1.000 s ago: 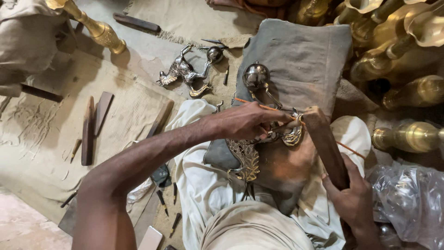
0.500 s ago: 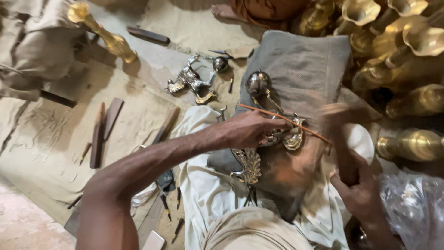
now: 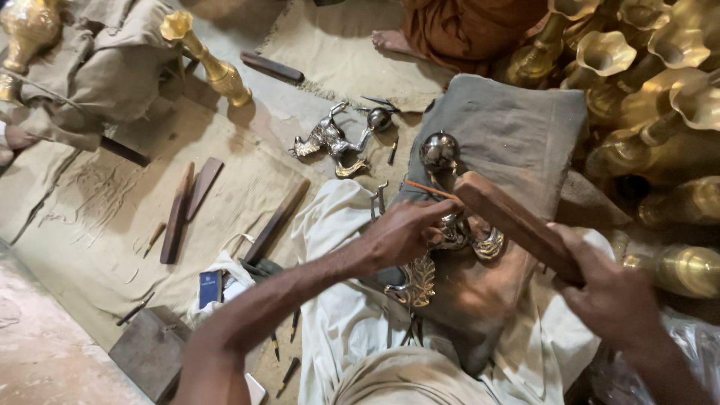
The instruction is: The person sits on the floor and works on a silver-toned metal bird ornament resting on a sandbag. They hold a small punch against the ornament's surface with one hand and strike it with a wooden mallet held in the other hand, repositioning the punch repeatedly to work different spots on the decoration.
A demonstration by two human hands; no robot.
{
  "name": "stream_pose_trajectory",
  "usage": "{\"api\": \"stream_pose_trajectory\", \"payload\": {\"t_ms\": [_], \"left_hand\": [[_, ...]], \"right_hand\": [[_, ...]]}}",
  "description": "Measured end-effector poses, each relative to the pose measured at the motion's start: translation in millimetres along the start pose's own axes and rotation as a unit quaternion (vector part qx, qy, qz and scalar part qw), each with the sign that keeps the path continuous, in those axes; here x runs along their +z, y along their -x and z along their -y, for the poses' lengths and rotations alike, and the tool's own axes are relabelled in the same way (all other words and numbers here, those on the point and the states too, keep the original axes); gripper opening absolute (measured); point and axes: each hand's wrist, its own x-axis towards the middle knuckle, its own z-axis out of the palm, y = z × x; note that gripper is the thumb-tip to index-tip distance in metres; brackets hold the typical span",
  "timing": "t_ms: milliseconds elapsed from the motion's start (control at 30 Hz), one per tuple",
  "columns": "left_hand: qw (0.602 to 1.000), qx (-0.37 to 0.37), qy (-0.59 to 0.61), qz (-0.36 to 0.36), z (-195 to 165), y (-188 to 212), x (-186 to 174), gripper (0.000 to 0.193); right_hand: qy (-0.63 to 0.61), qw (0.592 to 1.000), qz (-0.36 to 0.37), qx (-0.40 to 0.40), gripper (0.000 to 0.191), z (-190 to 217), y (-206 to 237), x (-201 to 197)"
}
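Note:
My left hand (image 3: 409, 232) is closed around a thin metal chisel (image 3: 431, 190) whose tip rests on an ornate metal piece (image 3: 469, 236) lying on a grey cushion (image 3: 510, 131). My right hand (image 3: 611, 289) grips the end of a flat wooden mallet (image 3: 514, 221), which slants over the chisel's upper end. A leaf-shaped brass ornament (image 3: 420, 281) lies just below my left hand. A round shiny knob (image 3: 439, 150) of the metal piece sits above it on the cushion.
Brass trumpet-shaped vases (image 3: 645, 67) crowd the right side. A silvery metal figure (image 3: 330, 139) lies on the floor. Wooden sticks (image 3: 180, 210) and small tools lie on burlap at the left. A brass vase (image 3: 210, 64) lies top left. Another person's foot (image 3: 390, 41) shows at top.
My right hand has swung the wooden mallet up and over onto the chisel. My left hand stays on the chisel against the metal piece. The view has shifted slightly.

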Motion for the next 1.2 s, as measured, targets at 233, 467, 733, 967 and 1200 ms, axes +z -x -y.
{"api": "stream_pose_trajectory", "payload": {"t_ms": [233, 467, 733, 967, 1200], "left_hand": [[0.993, -0.062, -0.017, -0.095, -5.1, 20.4, 15.7, 0.048], [0.965, -0.099, 0.039, -0.238, -7.8, 34.9, 44.1, 0.073], [0.932, -0.142, 0.046, -0.331, -1.9, 40.6, 77.6, 0.052], [0.906, -0.132, 0.036, -0.4, -11.2, 46.9, 83.6, 0.031], [0.895, -0.147, 0.069, -0.416, -14.7, 47.4, 81.8, 0.031]], "right_hand": [[0.179, 0.982, 0.055, -0.031, 0.087, 37.5, -24.8, -50.6], [0.323, 0.937, 0.091, -0.1, 0.083, 77.0, -39.8, -85.3], [0.375, 0.909, 0.08, -0.165, 0.075, 100.8, -45.3, -95.3], [0.381, 0.9, 0.134, -0.165, 0.074, 110.6, -47.1, -95.4], [0.417, 0.878, 0.143, -0.189, 0.073, 120.8, -39.3, -98.9]]}}
